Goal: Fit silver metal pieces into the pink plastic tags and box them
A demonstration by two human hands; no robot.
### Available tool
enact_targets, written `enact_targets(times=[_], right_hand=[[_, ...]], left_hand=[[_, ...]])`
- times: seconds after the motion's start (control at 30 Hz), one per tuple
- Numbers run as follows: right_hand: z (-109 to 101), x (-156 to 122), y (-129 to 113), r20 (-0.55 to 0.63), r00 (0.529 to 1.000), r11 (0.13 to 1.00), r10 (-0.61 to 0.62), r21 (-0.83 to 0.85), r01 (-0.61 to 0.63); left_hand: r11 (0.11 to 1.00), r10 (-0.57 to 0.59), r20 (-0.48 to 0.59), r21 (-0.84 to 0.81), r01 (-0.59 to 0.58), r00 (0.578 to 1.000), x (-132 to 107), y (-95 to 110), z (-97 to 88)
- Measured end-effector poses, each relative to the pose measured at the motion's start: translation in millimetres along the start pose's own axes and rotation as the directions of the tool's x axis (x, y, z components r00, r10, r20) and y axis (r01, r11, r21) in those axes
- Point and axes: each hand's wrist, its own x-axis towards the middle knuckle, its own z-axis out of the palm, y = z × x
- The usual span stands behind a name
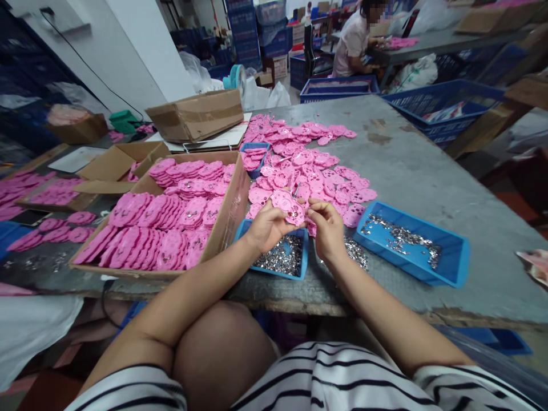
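Note:
My left hand [270, 226] is closed on a pink plastic piece [287, 205] with a rounded, scalloped outline and small holes. It holds the piece above a blue tray [305, 268] of small shiny metal parts [280, 258]. My right hand [327, 226] is at the right edge of that piece, thumb and forefinger pinched together. Whatever sits between those fingertips is too small to make out. Just beyond both hands spreads a loose heap of similar pink pieces [317, 177].
Left of my hands stands a cardboard box [233, 200] packed with rows of pink pieces [166, 214]. A longer blue tray [445, 248] with metal parts lies to the right. Loose metal bits [356, 254] lie between the trays. Across the room a person [353, 43] sits at another table.

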Motion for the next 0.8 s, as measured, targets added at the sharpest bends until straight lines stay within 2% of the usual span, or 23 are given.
enact_targets(times=[0.07,0.13,0.2,0.27,0.33,0.4,0.43,0.47,0.5,0.57,0.63,0.8], right_hand=[[-5,0,3,-0.018,1.000,1.000,-0.013,-0.024,0.012],[-10,-1,6,0.023,1.000,0.997,0.003,-0.073,-0.001],[-15,-2,8,0.142,0.989,0.984,0.034,-0.180,-0.008],[-17,-5,8,0.316,0.947,0.930,0.051,-0.360,0.070],[-15,-10,5,0.516,0.855,0.802,0.051,-0.532,0.273],[-6,-17,-2,0.698,0.707,0.611,0.108,-0.608,0.507],[0,-22,-5,0.759,0.628,0.510,0.173,-0.615,0.602],[7,-27,-8,0.786,0.559,0.411,0.264,-0.616,0.672],[14,-31,-10,0.777,0.520,0.313,0.355,-0.623,0.717],[26,-37,-11,0.725,0.491,0.162,0.483,-0.625,0.763],[32,-38,-9,0.712,0.465,0.110,0.527,-0.599,0.793],[23,-23,-6,0.801,0.334,0.144,0.497,-0.455,0.879]], left_hand=[[0.998,0.023,-0.033,0.058,-0.021,0.999,0,0,0.8],[0.994,0.054,-0.072,0.096,-0.047,0.996,0,0,2.4],[0.989,0.100,-0.106,0.122,-0.087,0.989,0,0,4.4],[0.981,0.154,-0.123,0.139,-0.137,0.980,0,1,6.3],[0.975,0.192,-0.120,0.138,-0.175,0.974,1,2,7.6],[0.973,0.205,-0.114,0.130,-0.190,0.972,1,2,7.7],[0.973,0.205,-0.114,0.130,-0.190,0.972,1,2,7.2],[0.973,0.206,-0.120,0.133,-0.190,0.971,1,2,6.5],[0.972,0.208,-0.127,0.141,-0.190,0.970,1,2,5.5],[0.969,0.214,-0.144,0.158,-0.191,0.966,1,1,3.1],[0.968,0.215,-0.148,0.165,-0.191,0.965,1,1,0.9],[0.965,0.219,-0.132,0.178,-0.194,0.967,1,0,-1.2]])
